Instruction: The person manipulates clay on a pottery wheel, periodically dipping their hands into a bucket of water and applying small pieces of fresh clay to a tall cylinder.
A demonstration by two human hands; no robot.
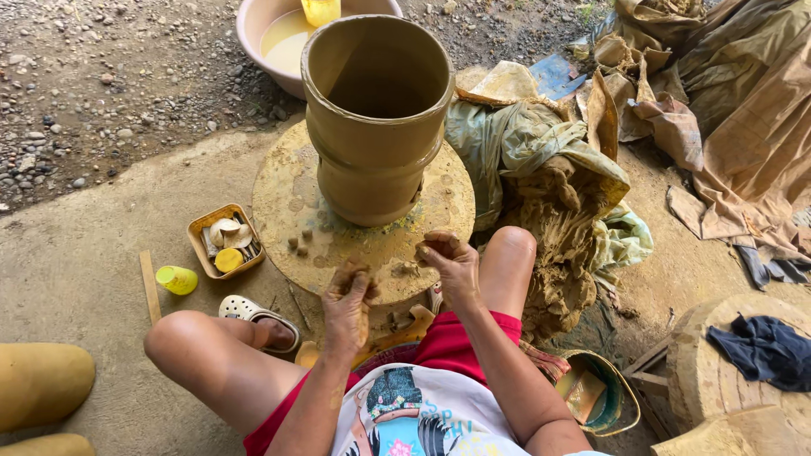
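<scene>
- The left hand (348, 297) is pinched together on a small lump of clay, held just above the near edge of the round turntable (287, 211).
- The right hand (448, 257) is likewise closed on a bit of clay, fingers curled together, hovering by the turntable's near right edge; the two hands are near each other but apart.
- One tall clay pot (376, 118), still wet-looking and stepped in at the waist, stands upright in the middle of the turntable, beyond both hands.
- Risk, as I judge it: the soft wall could dent or lean if a knee or forearm bumps the turntable; the pinched clay could crumble and drop.
- Counted: about three small clay pellets (302, 242) on the turntable's left part; one pink basin (253, 34) of muddy water behind the pot; two yellow cups, one in the basin (321, 10), one lying on the floor (176, 279); one small tray of shaping tools (225, 241); one heap of clay (553, 228) in plastic sheeting at the right.
</scene>
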